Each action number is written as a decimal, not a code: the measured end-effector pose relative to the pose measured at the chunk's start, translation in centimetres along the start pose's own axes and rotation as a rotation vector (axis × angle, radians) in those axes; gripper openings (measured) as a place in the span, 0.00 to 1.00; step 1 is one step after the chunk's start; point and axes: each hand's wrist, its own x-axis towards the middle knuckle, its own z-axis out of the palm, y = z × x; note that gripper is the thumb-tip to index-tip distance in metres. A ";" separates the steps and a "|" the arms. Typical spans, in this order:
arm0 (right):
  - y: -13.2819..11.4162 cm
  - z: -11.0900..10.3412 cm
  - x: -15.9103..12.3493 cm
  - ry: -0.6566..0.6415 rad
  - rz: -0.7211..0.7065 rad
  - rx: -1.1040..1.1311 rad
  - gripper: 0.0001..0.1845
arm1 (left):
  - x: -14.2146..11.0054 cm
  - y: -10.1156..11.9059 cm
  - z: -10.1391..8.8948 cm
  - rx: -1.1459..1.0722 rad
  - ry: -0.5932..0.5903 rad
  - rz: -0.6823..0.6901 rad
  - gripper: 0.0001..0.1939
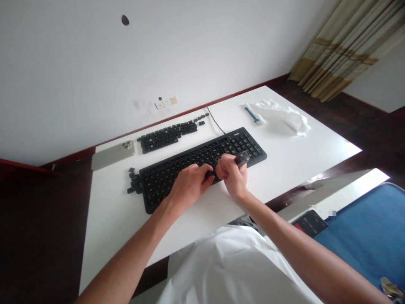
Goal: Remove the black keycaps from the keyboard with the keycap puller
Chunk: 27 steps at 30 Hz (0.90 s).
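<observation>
A black keyboard (249, 143) lies at a slant on the white table, with bare key sockets showing over much of it. Over its front edge, my left hand (189, 181) pinches a small dark piece (209, 173) between thumb and finger; it looks like a keycap, partly hidden. Close beside it, my right hand (234, 175) is closed in a fist around a dark-handled tool (242, 158), whose end sticks out above the fist. The tool's kind and working tip are hard to make out. Loose black keycaps (163, 138) lie in rows behind the keyboard.
Several more keycaps (134, 184) sit at the keyboard's left end. A phone (110, 156) lies at the back left. A blue brush (252, 115) and crumpled white tissue (294, 120) are at the back right. The keyboard cable (216, 121) runs toward the wall. A blue chair seat (367, 236) stands right.
</observation>
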 end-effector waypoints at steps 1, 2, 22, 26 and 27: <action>-0.2 0.0 0.5 -0.044 0.035 0.020 0.25 | 0.0 0.0 0.0 -0.012 0.008 -0.014 0.08; -0.4 0.0 1.1 -0.084 0.077 0.048 0.26 | 0.1 0.0 -0.1 -0.021 0.018 -0.026 0.07; -1.0 0.3 2.9 -0.211 0.209 0.223 0.25 | 0.5 1.2 1.1 -0.059 0.099 -0.128 0.06; -1.0 0.4 3.1 -0.262 0.212 0.209 0.24 | 0.7 1.2 1.1 -0.037 0.086 -0.147 0.07; -1.0 0.4 3.4 -0.297 0.229 0.194 0.24 | 0.7 1.2 1.0 -0.034 0.079 -0.161 0.08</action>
